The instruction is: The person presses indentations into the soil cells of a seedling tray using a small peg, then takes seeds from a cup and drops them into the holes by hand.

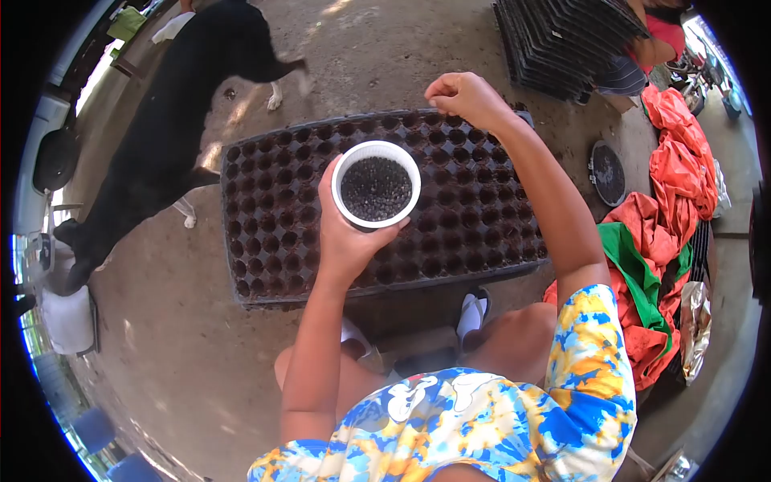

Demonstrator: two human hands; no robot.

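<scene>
My left hand (347, 245) is wrapped round a white plastic cup (414, 165), held over the middle of a black seedling tray (474, 213). Small dark grains that look like seeds (376, 190) lie inside the cup. The tray's many round cells contain dark brown soil, and their surface shows small hollows. Above the tray's far edge, toward the right, my right hand (468, 98) is closed with thumb and fingertips pinched together. Anything between those fingertips is too small to make out. Part of the tray is hidden behind the cup and my forearms.
A black dog (173, 120) stands on the floor left of the tray. Stacked black trays (554, 48) are at the far right, near another person (662, 36). A round dark container (606, 173) and red and green cloth or sacks (671, 145) lie on the right.
</scene>
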